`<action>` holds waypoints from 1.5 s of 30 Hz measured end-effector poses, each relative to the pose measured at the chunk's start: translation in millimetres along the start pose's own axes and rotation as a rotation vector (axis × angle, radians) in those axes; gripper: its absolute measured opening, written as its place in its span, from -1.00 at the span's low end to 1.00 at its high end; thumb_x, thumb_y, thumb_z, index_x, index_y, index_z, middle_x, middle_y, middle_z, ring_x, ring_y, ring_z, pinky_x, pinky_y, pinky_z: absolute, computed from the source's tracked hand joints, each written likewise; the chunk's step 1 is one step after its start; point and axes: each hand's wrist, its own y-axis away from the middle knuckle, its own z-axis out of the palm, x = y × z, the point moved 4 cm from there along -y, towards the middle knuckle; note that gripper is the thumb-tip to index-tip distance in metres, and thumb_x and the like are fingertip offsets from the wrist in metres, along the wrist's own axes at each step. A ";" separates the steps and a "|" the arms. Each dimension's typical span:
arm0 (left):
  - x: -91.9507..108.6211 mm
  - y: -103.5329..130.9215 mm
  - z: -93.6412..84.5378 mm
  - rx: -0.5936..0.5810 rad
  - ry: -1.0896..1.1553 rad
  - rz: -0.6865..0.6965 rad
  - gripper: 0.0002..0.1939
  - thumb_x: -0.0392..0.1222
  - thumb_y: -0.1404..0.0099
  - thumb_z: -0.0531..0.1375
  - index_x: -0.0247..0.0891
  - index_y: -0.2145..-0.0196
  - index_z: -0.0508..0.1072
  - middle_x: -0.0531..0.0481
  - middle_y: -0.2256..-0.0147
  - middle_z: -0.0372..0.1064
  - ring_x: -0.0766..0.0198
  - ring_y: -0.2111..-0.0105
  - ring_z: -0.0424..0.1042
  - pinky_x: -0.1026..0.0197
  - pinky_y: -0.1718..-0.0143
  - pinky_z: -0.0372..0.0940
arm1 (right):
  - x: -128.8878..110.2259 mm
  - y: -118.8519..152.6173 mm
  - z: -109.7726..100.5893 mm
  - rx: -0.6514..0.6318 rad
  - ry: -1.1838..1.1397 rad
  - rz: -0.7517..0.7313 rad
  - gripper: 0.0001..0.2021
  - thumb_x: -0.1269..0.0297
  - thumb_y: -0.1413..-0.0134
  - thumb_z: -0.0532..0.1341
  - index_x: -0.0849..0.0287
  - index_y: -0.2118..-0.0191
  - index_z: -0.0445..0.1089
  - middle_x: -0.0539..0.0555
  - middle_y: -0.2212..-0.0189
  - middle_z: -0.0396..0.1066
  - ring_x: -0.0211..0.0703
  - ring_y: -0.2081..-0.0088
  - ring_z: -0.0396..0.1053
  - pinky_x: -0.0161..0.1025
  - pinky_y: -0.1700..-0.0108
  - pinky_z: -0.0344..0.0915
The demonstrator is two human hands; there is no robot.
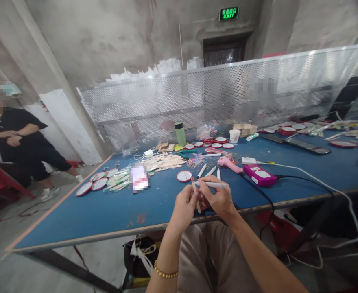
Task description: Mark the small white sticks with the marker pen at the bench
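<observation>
Blue tabletop (105,215) below, my left hand (185,200) pinches a pale stick (194,188) above its near edge, upper end left free, seemingly steadied for the white marker (213,184) pinched in my right hand (221,198).

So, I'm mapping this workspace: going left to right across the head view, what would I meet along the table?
Leftmost red-rimmed disc, left hand, right hand, purple box, long dark slab.
</observation>
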 end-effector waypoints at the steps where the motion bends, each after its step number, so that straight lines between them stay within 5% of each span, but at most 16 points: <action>1: -0.3 -0.1 -0.3 0.001 -0.008 0.004 -0.63 0.13 -0.19 0.19 -0.27 0.30 0.35 0.04 0.47 0.37 0.27 0.53 0.42 0.18 0.44 0.40 | 0.0 0.1 0.1 -0.002 -0.002 0.001 -0.84 0.29 -0.15 0.15 0.14 0.39 0.46 0.03 0.50 0.49 -0.18 0.46 0.46 -0.28 0.36 0.40; 45: 0.3 0.2 0.5 -0.005 0.027 0.002 -0.61 0.14 -0.19 0.20 -0.28 0.32 0.33 0.04 0.48 0.39 0.28 0.54 0.45 0.18 0.44 0.42 | 1.7 0.7 -0.2 0.014 -0.004 -0.010 -0.85 0.31 -0.15 0.16 0.15 0.38 0.45 0.00 0.53 0.48 -0.24 0.52 0.42 -0.31 0.41 0.38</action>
